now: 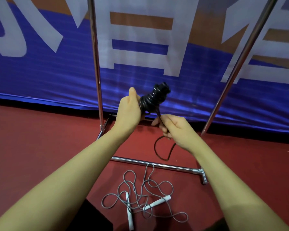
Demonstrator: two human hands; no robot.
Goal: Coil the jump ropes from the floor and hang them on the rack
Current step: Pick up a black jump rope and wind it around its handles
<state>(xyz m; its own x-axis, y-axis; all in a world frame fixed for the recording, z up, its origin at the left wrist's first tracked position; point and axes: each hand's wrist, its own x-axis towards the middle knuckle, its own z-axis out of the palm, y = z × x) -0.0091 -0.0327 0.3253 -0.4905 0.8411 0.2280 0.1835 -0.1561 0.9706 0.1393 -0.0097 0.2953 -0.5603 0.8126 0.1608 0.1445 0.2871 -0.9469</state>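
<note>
Black rope [153, 99], wound into a tight glossy bundle, sits in the air between the two hands, in front of the blue banner [48, 72]. Its long axis tilts from lower left to upper right, the narrow end pointing up and away toward the banner. The left hand [129, 112] grips the lower, thicker end, fingers curled round it and thumb raised beside the coils. From the bundle's underside a free strand runs down to the right hand [175, 129], whose fingers are curled closed around it. Below that hand the strand hangs in a loose loop [163, 149] above the red floor [40, 147].

Behind and around the hands stands the rack [97, 64], chrome tube: one upright just left of the bundle, another leaning at the right, and a base bar lying across the floor beneath the forearms. Nearer the camera, a grey rope [140, 195] lies uncoiled on the floor in a tangle of loops, one loop crossing the base bar. Its two white handles [158, 202] lie among the loops, one pointing roughly toward the camera, the other slanting up to the right.
</note>
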